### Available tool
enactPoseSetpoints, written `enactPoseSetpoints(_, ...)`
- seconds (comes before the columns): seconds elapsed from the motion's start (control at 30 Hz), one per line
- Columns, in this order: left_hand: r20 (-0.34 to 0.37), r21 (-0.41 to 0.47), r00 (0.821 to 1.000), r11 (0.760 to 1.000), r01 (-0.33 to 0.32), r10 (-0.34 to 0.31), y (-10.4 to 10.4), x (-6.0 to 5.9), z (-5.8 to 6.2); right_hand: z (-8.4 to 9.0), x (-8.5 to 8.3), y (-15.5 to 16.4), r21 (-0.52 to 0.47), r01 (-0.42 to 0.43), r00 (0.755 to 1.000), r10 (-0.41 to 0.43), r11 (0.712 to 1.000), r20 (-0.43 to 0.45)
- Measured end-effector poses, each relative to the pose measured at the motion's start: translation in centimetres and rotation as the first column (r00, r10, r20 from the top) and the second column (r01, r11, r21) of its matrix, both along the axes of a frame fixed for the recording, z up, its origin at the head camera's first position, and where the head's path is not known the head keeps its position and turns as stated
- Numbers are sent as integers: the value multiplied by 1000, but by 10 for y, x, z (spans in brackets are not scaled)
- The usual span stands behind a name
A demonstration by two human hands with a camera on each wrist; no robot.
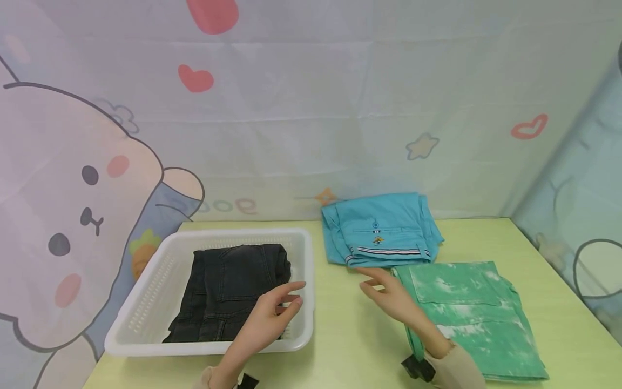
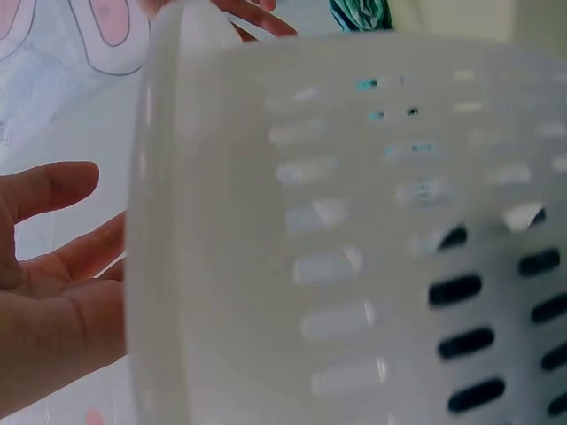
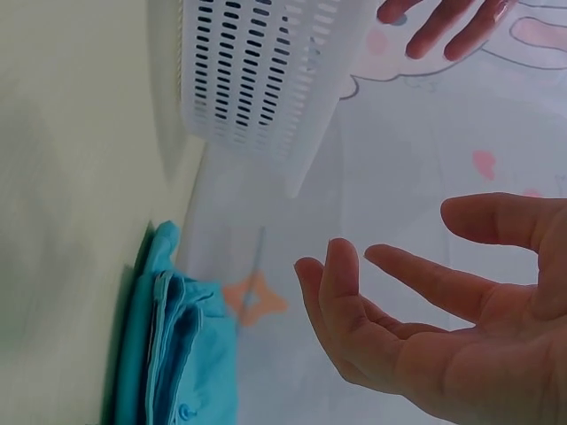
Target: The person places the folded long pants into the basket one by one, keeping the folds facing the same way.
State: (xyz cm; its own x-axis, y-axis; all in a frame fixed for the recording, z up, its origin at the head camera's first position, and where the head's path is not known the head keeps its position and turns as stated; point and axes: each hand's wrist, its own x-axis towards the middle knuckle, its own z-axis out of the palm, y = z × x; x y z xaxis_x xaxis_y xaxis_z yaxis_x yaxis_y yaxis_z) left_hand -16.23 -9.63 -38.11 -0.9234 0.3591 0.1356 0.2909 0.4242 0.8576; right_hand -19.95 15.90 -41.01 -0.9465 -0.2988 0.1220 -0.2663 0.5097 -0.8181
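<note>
My left hand (image 1: pixel 270 316) hovers over the right rim of a white plastic basket (image 1: pixel 305 259), its fingers loosely bent with nothing between them. Inside the basket lies a folded pair of black jeans (image 1: pixel 243 275). My right hand (image 1: pixel 392 296) is above the table, its fingers relaxed and holding nothing. Nearest to it are folded light-blue trousers (image 1: pixel 384 227), with a striped waistband edge, and a folded green tie-dye garment (image 1: pixel 476 313). In the left wrist view the slotted basket wall (image 2: pixel 239 230) hides part of the left fingers. The right wrist view shows the blue trousers (image 3: pixel 199 354) below the right hand (image 3: pixel 443 319).
The yellow-green tabletop (image 1: pixel 350 335) carries the basket at left and the two folded garments at right. A printed cloth backdrop (image 1: pixel 311 108) hangs behind the table's far edge, with another cloth (image 1: pixel 583 216) along the right side.
</note>
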Motion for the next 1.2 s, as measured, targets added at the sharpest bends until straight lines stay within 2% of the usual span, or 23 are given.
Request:
enactPoseSetpoints(0.23,-29,8,999,999,34,-34,9,1,-4,0,3,11,4,21,999,-21,1000,29)
enactPoseSetpoints(0.43,-17,9,999,999,44,-44,14,2,-5,-1,4,17,13,11,1000,-12,1000,25)
enactPoseSetpoints(0.63,-10,-29,1000,999,13,-13,24,4,-5,-5,7,25,34,3,1000,-3,999,2)
enactPoseSetpoints(0.97,-73,-56,997,997,-44,40,46,10,-5,-9,16,44,67,7,1000,-8,998,16)
enactPoseSetpoints(1.1,-58,-33,998,999,-1,-1,54,10,-4,-11,18,51,70,17,999,-20,997,38)
enactPoseSetpoints(1.2,-21,-25,999,999,48,-48,60,10,-5,-11,20,55,75,18,999,-22,997,50)
